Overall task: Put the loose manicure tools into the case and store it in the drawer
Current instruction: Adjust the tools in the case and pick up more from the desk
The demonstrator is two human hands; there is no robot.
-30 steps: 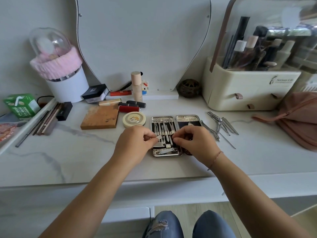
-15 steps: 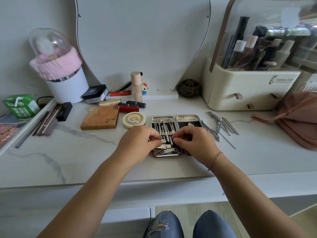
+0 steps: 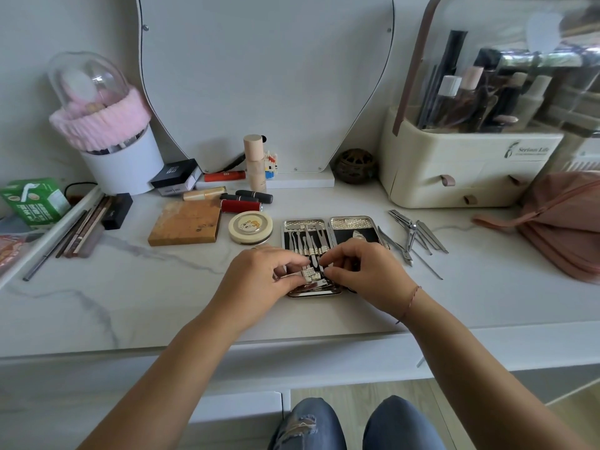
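- Manicure case [image 3: 328, 224] lies open near the tabletop's front edge; left hand [image 3: 259, 274] and right hand [image 3: 363, 271] pinch a tool [image 3: 313, 251] into its loops.
- Next, I judge: fetch the loose tools [image 3: 412, 235] lying to its right.

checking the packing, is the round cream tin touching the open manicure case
Apart. The head view shows a strip of bare marble between the round tin and the manicure case.

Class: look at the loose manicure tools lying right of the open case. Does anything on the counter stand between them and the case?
Nothing visible does. The loose tools lie on bare counter directly beside the open case, right of the right hand.
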